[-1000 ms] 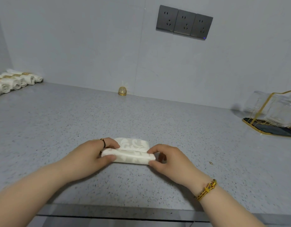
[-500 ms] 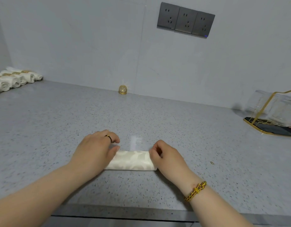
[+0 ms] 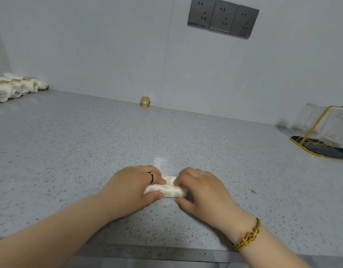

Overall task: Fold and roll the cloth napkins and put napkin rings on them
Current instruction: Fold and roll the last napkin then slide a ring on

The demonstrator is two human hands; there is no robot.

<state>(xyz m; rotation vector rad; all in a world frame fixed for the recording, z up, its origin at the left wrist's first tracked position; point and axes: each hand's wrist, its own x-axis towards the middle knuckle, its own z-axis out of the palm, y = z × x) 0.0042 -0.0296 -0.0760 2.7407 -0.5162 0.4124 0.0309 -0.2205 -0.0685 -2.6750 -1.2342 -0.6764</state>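
A white patterned cloth napkin [image 3: 167, 189] lies folded small on the grey speckled counter [image 3: 70, 151], near its front edge. My left hand [image 3: 132, 188] grips its left end, thumb under the near side and fingers over the top. My right hand [image 3: 201, 190] covers its right end with curled fingers and holds it there. Only the middle strip of the napkin shows between the hands. A gold napkin ring [image 3: 145, 101] stands alone at the foot of the back wall.
Several rolled white napkins with gold rings [image 3: 16, 88] lie in a row at the far left. A clear, gold-edged holder on a dark tray [image 3: 325, 132] sits at the far right. Three wall sockets [image 3: 223, 17] are above.
The hands have moved closer together and the napkin between them has gone from a long flat strip to a shorter, thicker bundle.
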